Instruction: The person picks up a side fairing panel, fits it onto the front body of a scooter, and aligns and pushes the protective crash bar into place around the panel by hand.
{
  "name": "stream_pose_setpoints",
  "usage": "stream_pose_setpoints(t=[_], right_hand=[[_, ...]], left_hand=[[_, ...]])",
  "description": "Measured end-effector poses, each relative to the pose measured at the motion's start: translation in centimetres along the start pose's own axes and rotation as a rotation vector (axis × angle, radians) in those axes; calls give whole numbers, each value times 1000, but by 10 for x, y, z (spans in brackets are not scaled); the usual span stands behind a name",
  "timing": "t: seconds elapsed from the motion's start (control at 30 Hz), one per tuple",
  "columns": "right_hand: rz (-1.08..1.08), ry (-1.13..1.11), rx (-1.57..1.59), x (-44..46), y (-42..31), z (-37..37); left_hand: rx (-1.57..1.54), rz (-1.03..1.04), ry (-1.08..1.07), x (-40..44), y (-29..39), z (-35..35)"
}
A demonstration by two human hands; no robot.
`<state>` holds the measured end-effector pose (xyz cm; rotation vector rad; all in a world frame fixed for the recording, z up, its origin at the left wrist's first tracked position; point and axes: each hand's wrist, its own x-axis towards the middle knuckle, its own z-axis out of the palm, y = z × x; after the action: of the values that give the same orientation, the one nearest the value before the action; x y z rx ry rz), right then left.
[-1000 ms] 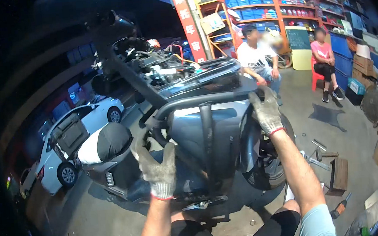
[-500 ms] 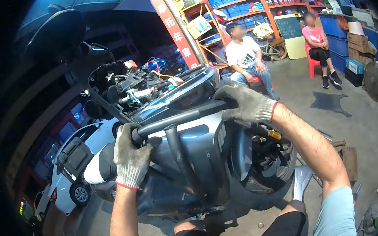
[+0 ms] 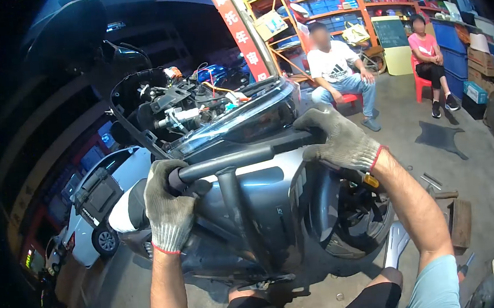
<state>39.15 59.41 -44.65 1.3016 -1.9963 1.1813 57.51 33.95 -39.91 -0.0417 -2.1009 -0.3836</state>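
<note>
A thick black tubular bar point(image 3: 230, 162) crosses the side of a dark grey scooter point(image 3: 274, 209). My left hand point(image 3: 170, 205), in a grey knit glove, is wrapped round the bar's left end. Gloved too, my right hand point(image 3: 337, 139) grips the bar's right end above the front wheel point(image 3: 357, 220). A second tube slants down from the bar along the body panel. Wires and connectors point(image 3: 184, 112) lie exposed in the scooter's opened front.
Two people point(image 3: 337, 70) point(image 3: 426, 55) sit on red stools before orange shelves point(image 3: 365, 5). Tools and a wooden box point(image 3: 460, 225) lie on the floor at right. A white car point(image 3: 87, 239) stands at left.
Since the earliest frame, my left hand has gone from open to closed round the bar, and the bar sits lower left in view. Over the last half second both hands keep their hold.
</note>
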Motion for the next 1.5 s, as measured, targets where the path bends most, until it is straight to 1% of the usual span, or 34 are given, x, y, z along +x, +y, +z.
stream_pose_setpoints(t=[0.03, 0.1, 0.13, 0.17, 0.2, 0.27, 0.33, 0.4, 0.43, 0.47, 0.53, 0.6, 0.63, 0.67, 0.73, 0.77, 0.8, 0.87, 0.9, 0.97, 1.0, 1.03, 1.13, 1.17, 1.2, 1.27, 1.3, 1.33, 1.37, 1.4, 1.47, 1.5], right_hand=[[5, -1, -4, -3, 2, 2], [98, 169, 260, -9, 8, 5], [108, 378, 310, -17, 6, 7], [34, 547, 592, -31, 1, 19], [-43, 707, 881, -44, -3, 32], [-614, 397, 1108, -51, -22, 35], [15, 512, 472, -85, -75, 44], [-331, 443, 604, -71, -65, 59], [-535, 385, 538, -58, -34, 78], [-522, 394, -95, -55, -45, 67], [-298, 137, 284, -35, -39, 78], [-451, 296, -113, -48, -69, 55], [-436, 291, -188, -52, -78, 45], [-300, 260, 99, -60, -76, 49], [-80, 179, 479, -67, -57, 72], [-496, 316, -254, -48, -63, 68], [-483, 310, -251, -43, -62, 67], [-522, 207, 58, -25, -56, 69], [-514, 203, 62, -26, -59, 70], [-411, 264, 921, -30, -65, 67], [-317, 264, 575, -37, -65, 58], [-316, 265, 574, -38, -67, 57], [-668, 224, 327, -39, -78, 57], [-697, 218, 421, -35, -101, 59], [-677, 243, 397, -33, -110, 64], [-672, 112, 425, -31, -120, 67], [-696, 199, 462, -29, -115, 68], [-727, 283, 500, -24, -104, 71], [-618, 284, 387, -23, -85, 73], [-544, 469, 385, -16, -70, 87], [-520, 364, 242, -17, -61, 83], [-516, 381, 266, -16, -61, 83]], left_hand=[[30, -30, -5, 0, 1, 0], [44, 2, 12, -1, -2, 0], [63, 34, 34, -1, -4, 0], [60, 32, 41, -1, -4, 0], [72, 38, 36, 0, -4, 0], [93, 34, 39, 0, -4, -3], [87, -6, 26, 0, 2, -4], [71, -23, 38, 1, 1, -4], [90, -5, 37, 1, -2, -3], [106, 10, 35, 1, -3, -3], [101, -15, 25, 0, -1, -4], [85, -32, 16, 2, -2, -5], [62, 8, 35, 2, -3, -5], [66, 1, 46, 1, -3, -6], [87, -2, 39, 3, -3, -7], [91, 20, 31, 3, -6, -6], [89, 14, 18, -1, -5, -6], [97, -37, 2, 3, -3, -7], [93, -18, -7, 3, -6, -8], [65, 10, 5, 3, -6, -7], [39, 34, 26, 2, -6, -6], [56, 37, 23, 2, -7, -6], [44, 46, 54, 2, -5, -6], [50, 71, 87, 2, -5, -4], [46, 71, 83, 2, -8, -3], [63, 46, 71, 1, -5, -2], [50, -6, 58, -1, 3, -4], [73, 11, 38, -1, 1, -4], [78, 16, 37, 0, -1, -4], [87, 14, 36, -2, -3, -4], [58, 68, 56, -2, -4, -3], [-16, 12, 57, -1, -4, -3]])
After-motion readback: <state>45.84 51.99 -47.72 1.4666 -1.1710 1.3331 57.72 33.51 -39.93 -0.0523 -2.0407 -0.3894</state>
